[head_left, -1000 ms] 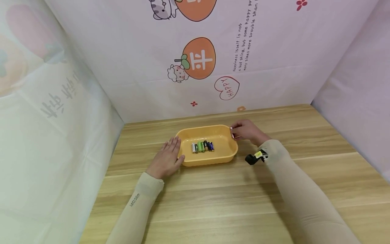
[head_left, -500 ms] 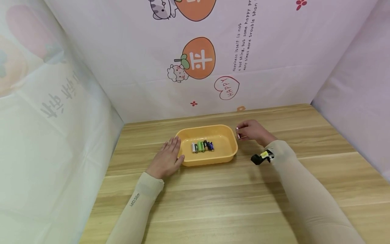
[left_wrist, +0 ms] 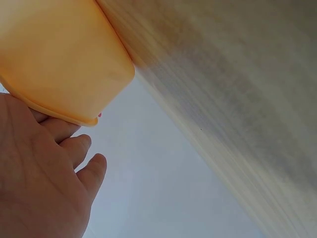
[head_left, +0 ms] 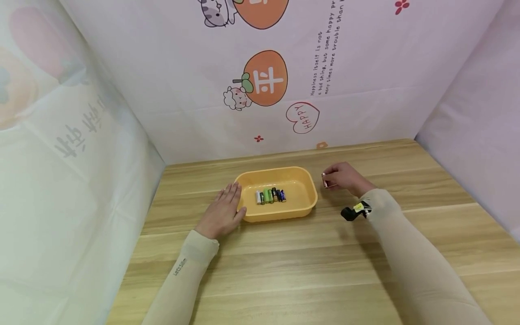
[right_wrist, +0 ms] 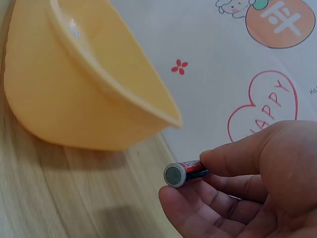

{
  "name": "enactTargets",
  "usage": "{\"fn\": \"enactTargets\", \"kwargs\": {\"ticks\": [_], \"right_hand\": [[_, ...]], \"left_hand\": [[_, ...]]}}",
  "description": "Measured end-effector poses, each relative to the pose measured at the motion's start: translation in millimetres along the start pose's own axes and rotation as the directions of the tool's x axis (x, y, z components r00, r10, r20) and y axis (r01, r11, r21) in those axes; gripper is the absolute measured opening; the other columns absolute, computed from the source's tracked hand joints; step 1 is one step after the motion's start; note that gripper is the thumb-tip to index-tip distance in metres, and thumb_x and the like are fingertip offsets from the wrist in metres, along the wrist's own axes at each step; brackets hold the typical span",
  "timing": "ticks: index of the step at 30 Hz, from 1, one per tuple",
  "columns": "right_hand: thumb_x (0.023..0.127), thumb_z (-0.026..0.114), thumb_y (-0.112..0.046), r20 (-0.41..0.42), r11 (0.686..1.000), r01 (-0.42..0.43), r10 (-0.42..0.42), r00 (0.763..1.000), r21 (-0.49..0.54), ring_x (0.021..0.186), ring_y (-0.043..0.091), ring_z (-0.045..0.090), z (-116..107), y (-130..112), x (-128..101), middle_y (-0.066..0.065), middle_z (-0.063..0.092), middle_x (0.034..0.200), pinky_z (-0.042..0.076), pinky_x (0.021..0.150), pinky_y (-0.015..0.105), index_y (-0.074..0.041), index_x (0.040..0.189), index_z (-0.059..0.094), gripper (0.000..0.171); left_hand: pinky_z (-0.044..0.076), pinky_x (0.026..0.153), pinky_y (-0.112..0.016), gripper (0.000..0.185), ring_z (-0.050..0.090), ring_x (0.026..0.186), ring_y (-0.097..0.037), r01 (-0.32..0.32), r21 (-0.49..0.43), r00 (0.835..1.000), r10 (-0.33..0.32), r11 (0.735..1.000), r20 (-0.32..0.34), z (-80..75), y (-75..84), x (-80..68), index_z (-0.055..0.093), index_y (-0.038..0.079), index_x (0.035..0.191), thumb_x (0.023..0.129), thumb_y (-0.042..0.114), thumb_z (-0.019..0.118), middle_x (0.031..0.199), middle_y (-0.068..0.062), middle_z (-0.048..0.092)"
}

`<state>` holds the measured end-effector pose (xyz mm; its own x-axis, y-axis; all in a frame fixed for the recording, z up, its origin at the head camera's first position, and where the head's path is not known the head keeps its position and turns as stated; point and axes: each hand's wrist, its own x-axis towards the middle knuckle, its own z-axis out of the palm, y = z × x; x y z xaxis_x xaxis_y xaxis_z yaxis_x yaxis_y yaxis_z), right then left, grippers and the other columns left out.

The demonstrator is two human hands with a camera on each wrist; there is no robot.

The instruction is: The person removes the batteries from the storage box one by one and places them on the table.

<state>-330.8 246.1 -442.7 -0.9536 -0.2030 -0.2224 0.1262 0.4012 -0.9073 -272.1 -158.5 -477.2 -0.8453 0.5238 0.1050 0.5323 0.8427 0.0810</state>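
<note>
A small battery pinched in a right hand, just outside the right end of a yellow tub.
The battery is a smooth cylinder, wrapped in red and black, with a pale ring around its flat, dark end; thumb and fingers are clamped on it, apart from the tub. The tub has glossy, plastic-looking walls and rounded corners; inside lies a row of batteries, white, green, black and blue. The left hand, fingers extended, rests on its left end. Beneath is a wood-grained table.
</note>
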Motion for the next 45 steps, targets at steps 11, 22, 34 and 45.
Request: {"fn": "enactTargets", "kwargs": {"ticks": [11, 22, 34, 45], "right_hand": [[0.098, 0.052, -0.005, -0.017, 0.999, -0.026, 0.025, 1.0, -0.026, 0.087, 0.022, 0.063, -10, 12, -3, 0.025, 0.061, 0.107, 0.054, 0.084, 0.043, 0.018, 0.126, 0.048, 0.036], [0.098, 0.054, -0.008, -0.029, 0.995, -0.061, 0.059, 0.998, -0.073, 0.082, 0.019, 0.065, -20, 32, 1, 0.026, 0.063, 0.105, 0.056, 0.075, 0.032, 0.017, 0.124, 0.051, 0.036], [0.099, 0.054, -0.009, -0.023, 0.994, -0.079, 0.078, 0.997, -0.073, 0.086, 0.021, 0.065, -22, 41, 3, 0.023, 0.065, 0.104, 0.056, 0.076, 0.033, 0.016, 0.124, 0.052, 0.036], [0.096, 0.058, -0.011, -0.029, 0.992, -0.088, 0.086, 0.996, -0.095, 0.083, 0.021, 0.065, -25, 49, 6, 0.02, 0.066, 0.1, 0.057, 0.074, 0.035, 0.014, 0.122, 0.055, 0.036]], "left_hand": [[0.007, 0.117, -0.041, 0.067, 0.008, 0.147, -0.03, 0.012, -0.006, 1.0, -0.011, 1.0, 0.009, -0.5, 0.5, 0.1, 0.011, 0.0, 0.154, 0.104, 0.04, 0.034, 0.161, -0.014, 0.007], [0.006, 0.117, -0.041, 0.067, 0.006, 0.147, -0.029, 0.02, 0.003, 1.0, -0.02, 1.0, 0.018, -1.6, 2.1, -0.5, 0.012, 0.0, 0.154, 0.104, 0.039, 0.035, 0.161, -0.014, 0.007], [0.007, 0.117, -0.042, 0.068, 0.006, 0.147, -0.029, 0.023, -0.004, 1.0, -0.023, 1.0, 0.006, -1.6, 2.1, -0.9, 0.014, 0.0, 0.154, 0.104, 0.04, 0.034, 0.161, -0.014, 0.008], [0.007, 0.117, -0.042, 0.067, 0.005, 0.147, -0.028, 0.033, -0.003, 0.999, -0.033, 0.999, 0.017, -2.5, 3.1, -0.6, 0.012, 0.0, 0.154, 0.104, 0.04, 0.034, 0.161, -0.013, 0.008]]}}
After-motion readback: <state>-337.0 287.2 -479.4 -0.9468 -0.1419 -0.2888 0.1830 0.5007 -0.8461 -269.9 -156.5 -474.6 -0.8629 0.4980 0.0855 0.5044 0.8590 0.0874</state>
